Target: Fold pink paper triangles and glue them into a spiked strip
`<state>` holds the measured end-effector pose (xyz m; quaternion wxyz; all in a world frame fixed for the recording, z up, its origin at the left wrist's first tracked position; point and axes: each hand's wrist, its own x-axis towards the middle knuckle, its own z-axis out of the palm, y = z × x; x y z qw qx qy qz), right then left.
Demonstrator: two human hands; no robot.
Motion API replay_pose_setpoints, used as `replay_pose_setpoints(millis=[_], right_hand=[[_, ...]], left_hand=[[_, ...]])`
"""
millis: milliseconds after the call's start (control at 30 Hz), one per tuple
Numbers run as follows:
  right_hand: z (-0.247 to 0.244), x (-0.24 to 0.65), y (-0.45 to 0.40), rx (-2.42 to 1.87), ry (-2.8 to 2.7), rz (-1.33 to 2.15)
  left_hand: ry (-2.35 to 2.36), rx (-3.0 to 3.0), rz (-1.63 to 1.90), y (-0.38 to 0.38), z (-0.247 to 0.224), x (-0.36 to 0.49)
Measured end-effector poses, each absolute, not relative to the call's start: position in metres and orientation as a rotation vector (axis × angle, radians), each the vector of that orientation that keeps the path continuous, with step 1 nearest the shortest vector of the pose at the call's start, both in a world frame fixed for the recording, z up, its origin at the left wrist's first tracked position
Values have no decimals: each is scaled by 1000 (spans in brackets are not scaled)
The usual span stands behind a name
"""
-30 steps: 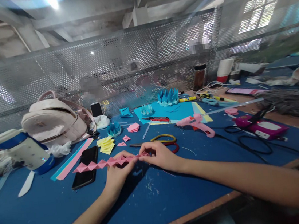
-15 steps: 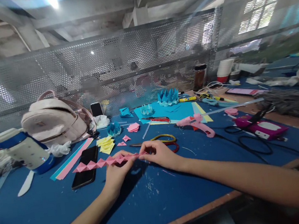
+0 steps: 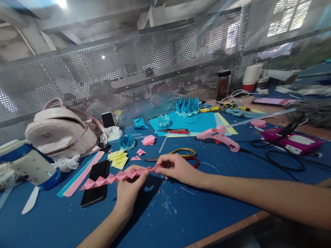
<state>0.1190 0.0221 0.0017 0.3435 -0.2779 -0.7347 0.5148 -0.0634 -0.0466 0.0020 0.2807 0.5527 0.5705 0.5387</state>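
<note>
A strip of joined pink folded-paper points (image 3: 101, 181) stretches sideways above the blue table, its left part over a black phone (image 3: 97, 196). My left hand (image 3: 129, 187) is closed around its middle, thumb along the near side. My right hand (image 3: 176, 169) pinches the strip's right end between thumb and fingers. Just behind the right hand lie scissors (image 3: 192, 152) with yellow and red handles, partly covered by it. Two loose pink folded pieces (image 3: 140, 152) lie beyond the strip, beside yellow folded papers (image 3: 118, 159) and a stack of pink papers (image 3: 148, 140).
A pink glue gun (image 3: 220, 136) rests at the right, its black cord running to a magenta box (image 3: 292, 141). Blue paper crowns (image 3: 187, 107) stand farther back. On the left are a bottle (image 3: 26, 164), a backpack (image 3: 59, 132) and a white plastic knife (image 3: 31, 200).
The hands stay on the pink strip; the right hand has shifted very slightly to the right along with the whole scene, as the view moves a little.
</note>
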Motion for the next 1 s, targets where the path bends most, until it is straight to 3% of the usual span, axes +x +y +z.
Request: replay_pose_setpoints(millis=[1000], right_hand=[[-1,118,23,-692,-1876,1414]], left_hand=[[1522,1505,1400,-44,-2,-66]])
